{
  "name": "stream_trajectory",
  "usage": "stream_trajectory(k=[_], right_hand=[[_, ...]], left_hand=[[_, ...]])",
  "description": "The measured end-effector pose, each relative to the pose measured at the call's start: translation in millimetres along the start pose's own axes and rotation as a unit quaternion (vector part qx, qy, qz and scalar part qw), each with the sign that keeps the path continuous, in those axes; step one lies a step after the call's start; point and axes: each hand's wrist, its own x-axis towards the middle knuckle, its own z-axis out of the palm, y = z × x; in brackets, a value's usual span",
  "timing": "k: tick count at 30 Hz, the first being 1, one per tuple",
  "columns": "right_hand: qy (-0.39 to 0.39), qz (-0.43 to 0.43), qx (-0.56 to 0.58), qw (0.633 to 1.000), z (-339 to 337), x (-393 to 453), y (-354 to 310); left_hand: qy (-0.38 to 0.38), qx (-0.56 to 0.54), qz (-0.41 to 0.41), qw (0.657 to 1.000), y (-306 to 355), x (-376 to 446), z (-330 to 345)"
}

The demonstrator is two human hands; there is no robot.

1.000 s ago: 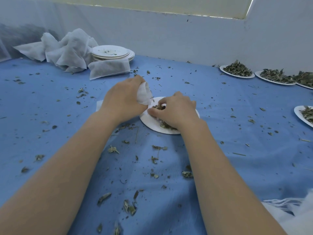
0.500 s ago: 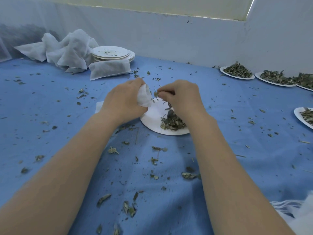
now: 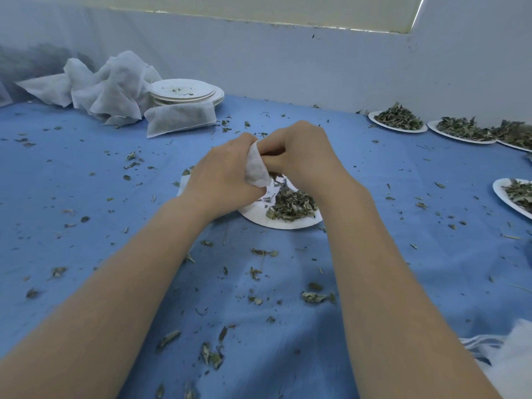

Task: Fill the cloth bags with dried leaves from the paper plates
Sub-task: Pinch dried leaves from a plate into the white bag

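Note:
My left hand (image 3: 223, 175) grips a small white cloth bag (image 3: 255, 168) just above the left side of a white paper plate (image 3: 283, 223). A heap of dried leaves (image 3: 292, 205) lies on the plate's right half. My right hand (image 3: 302, 155) is pressed against the bag's mouth, fingers curled and pinching dried leaves at the opening. A few leaf bits hang or fall below the bag. The bag's lower part is hidden behind my left hand.
A filled cloth bag (image 3: 180, 120) lies by a stack of used plates (image 3: 184, 92) and a heap of white cloth bags (image 3: 109, 84) at the back left. Plates of leaves (image 3: 398, 120) line the right wall; another plate (image 3: 515, 197) sits at the right edge. Loose leaves litter the blue cloth (image 3: 86, 197).
My right hand lifted a pinch of leaves off the plate and moved up and left to the bag's mouth. The left hand kept holding the bag in place.

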Motion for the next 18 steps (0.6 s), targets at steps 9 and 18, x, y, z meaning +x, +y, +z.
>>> stream_trajectory(k=[9, 18], right_hand=[[-0.032, 0.004, 0.000, 0.999, -4, -3, -4], [-0.076, -0.019, -0.043, 0.996, 2, -1, -7]], left_hand=[[0.024, -0.019, 0.009, 1.000, -4, 2, 2], [0.029, -0.028, 0.007, 0.999, -3, 1, -3]])
